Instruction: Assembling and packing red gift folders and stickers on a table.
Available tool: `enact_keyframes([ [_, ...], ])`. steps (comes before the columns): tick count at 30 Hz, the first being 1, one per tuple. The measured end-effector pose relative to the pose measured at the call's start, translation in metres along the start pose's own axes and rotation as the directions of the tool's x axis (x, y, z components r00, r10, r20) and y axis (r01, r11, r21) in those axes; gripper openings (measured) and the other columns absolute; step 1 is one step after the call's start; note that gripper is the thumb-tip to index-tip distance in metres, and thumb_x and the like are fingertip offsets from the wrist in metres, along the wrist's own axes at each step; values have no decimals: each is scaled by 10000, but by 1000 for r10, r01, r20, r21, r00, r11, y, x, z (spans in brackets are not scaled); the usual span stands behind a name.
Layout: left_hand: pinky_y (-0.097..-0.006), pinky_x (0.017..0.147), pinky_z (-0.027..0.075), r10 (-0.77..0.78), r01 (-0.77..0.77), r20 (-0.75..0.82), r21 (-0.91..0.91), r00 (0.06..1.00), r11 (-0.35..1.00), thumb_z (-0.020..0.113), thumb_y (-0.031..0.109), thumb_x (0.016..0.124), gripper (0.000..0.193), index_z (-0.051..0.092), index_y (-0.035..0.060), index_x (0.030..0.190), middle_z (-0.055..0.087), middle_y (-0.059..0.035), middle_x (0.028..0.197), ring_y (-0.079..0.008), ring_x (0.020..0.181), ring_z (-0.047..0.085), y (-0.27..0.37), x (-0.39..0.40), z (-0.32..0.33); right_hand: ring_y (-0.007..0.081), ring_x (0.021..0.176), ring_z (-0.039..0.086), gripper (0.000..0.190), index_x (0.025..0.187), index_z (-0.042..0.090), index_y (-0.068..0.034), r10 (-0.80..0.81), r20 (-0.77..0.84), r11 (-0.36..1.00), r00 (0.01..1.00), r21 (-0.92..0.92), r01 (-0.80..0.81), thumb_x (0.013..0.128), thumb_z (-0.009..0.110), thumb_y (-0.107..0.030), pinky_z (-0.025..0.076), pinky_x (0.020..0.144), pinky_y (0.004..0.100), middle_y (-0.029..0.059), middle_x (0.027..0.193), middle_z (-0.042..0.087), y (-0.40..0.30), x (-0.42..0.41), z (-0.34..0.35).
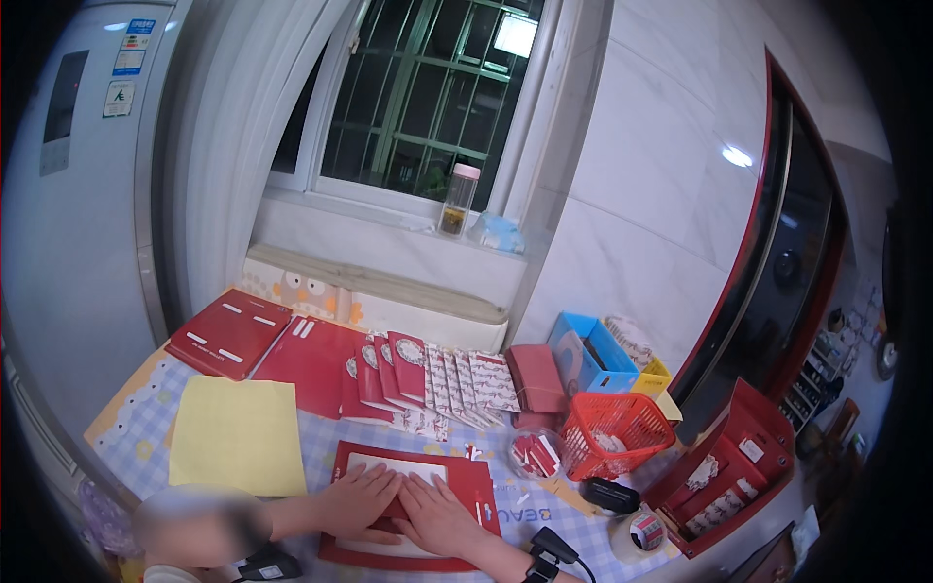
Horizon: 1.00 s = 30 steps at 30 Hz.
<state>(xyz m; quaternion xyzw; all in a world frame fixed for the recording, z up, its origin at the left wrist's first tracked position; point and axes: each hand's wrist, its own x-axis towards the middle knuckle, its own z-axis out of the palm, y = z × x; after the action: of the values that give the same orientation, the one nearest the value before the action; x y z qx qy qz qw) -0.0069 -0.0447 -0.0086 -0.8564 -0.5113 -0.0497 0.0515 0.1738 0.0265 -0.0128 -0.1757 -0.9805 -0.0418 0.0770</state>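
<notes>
My left hand [361,501] lies flat, palm down, on a red and white paper piece [430,466] on the table in front of me. Beside it my right hand [441,514] is also flat on the paper, and the fingertips of both hands nearly meet. Red card sheets [408,562] lie beneath and show around the white area. White strips [479,513] sit at the right side of the red card. My hands cover the middle of the piece, so what lies directly under them is hidden.
Left of my hands is a yellow sheet [235,437]. Behind are red folders [233,331], a row of patterned wallets [492,382] and banded red pieces [536,379]. To the right stand a red basket [619,437], a round tub [536,453], a tape roll [638,535] and an open red box [736,474].
</notes>
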Motion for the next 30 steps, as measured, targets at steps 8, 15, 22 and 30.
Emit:
enact_keyframes([
  [8, -484, 1052, 107, -321, 314, 101, -607, 942, 730, 337, 464, 895, 660, 214, -2, 1347, 239, -206, 1387, -415, 1296, 146, -50, -8, 3, 230, 1079, 473, 439, 1188, 462, -1, -196, -227, 980, 954, -15, 198, 785, 523, -164, 365, 917, 353, 101, 1149, 503, -4, 8, -5],
  [15, -507, 1037, 149, -248, 232, -6, -334, 969, 914, 283, 545, 880, 704, 273, 2, 1328, 243, -208, 1382, -429, 1289, 151, -46, -1, 20, 137, 757, 531, 276, 967, 574, -46, -233, -232, 946, 945, -281, 164, 710, 532, -140, 425, 611, 242, 18, 905, 572, -21, 19, -13],
  [22, -529, 1038, 111, -184, 200, 81, -315, 980, 928, 288, 563, 869, 716, 258, 23, 1339, 203, -194, 1402, -420, 1300, 117, -50, -3, 17, 149, 722, 510, 212, 889, 588, -57, -282, -215, 900, 935, -397, 180, 710, 524, -152, 432, 617, 263, 6, 819, 540, -28, 23, -8],
  [30, -558, 1035, 60, -4, 81, 309, -237, 951, 968, 370, 626, 817, 798, 245, 46, 1352, 136, -150, 1436, -361, 1332, 9, -45, -9, 2, 220, 802, 537, 389, 1078, 549, -55, -78, -267, 997, 960, 1, 81, 773, 588, -294, 457, 699, 313, 61, 896, 546, -12, 16, 3],
])
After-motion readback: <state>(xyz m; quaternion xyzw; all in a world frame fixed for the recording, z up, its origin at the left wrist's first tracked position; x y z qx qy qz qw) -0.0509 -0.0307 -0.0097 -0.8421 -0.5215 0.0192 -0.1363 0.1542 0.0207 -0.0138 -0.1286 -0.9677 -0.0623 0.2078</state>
